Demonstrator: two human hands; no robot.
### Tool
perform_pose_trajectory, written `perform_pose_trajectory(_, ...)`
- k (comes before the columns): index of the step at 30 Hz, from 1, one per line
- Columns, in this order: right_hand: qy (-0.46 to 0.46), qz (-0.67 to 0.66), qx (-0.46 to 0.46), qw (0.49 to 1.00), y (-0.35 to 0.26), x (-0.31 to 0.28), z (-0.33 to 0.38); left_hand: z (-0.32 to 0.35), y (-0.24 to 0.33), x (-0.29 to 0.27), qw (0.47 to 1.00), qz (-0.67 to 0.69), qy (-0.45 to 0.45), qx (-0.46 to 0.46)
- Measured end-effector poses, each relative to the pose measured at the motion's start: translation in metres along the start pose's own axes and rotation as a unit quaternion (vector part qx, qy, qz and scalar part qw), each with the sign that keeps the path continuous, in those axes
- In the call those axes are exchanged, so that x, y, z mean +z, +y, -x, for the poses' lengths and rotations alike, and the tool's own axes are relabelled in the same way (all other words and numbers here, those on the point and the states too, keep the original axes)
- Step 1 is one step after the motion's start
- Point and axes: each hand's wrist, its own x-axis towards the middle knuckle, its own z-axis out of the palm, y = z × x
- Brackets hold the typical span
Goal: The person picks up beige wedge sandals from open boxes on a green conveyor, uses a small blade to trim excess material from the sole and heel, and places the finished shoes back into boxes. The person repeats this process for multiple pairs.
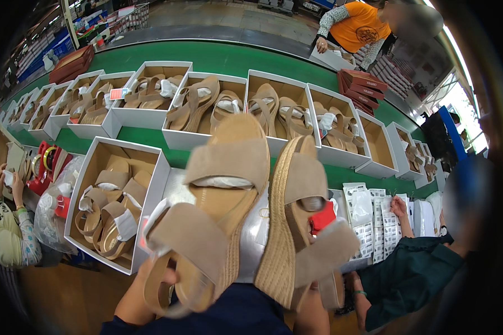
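A beige wedge sandal [229, 159] with a wide suede strap is raised close to me, sole down, white paper tucked under its straps. My left hand [146, 274] is closed around its heel end, partly behind the ankle strap. Beside it, the matching wedge sandal [278, 223] is turned on its side, showing a woven rope-like wedge. My right hand [314, 286] grips it from behind, mostly hidden by the heel and straps. Just left of the sandals, an open white shoebox [155, 204] holds more beige sandals with white paper on their straps.
A green conveyor [229, 66] carries a row of open white shoeboxes [212, 140] with sandals. Reddish-brown box lids [360, 89] are stacked at the far right. Label sheets [363, 223] lie right of me. Co-workers' arms show left and right; a person in orange [363, 28] stands across.
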Motion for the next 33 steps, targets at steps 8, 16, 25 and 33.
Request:
perform_pose_trajectory(8, 0.102, 0.161, 0.004, 0.982, -0.016, 0.031, -0.007, -0.046, -0.006, -0.001, 0.999, -0.032, 0.039, -0.012)
perform_pose_trajectory(16, 0.175, 0.639, 0.066, 0.746, -0.067, 0.087, -0.025, -0.041, 0.040, 0.054, 0.903, -0.424, 0.029, 0.066)
perform_pose_trajectory(25, 0.265, 0.676, -0.053, 0.686, -0.049, 0.102, -0.030, -0.048, 0.009, 0.076, 0.734, -0.607, 0.142, 0.271)
perform_pose_trajectory(33, 0.375, 0.493, -0.442, 0.649, -0.017, 0.047, -0.023, -0.071, -0.005, 0.114, 0.924, -0.102, 0.168, 0.329)
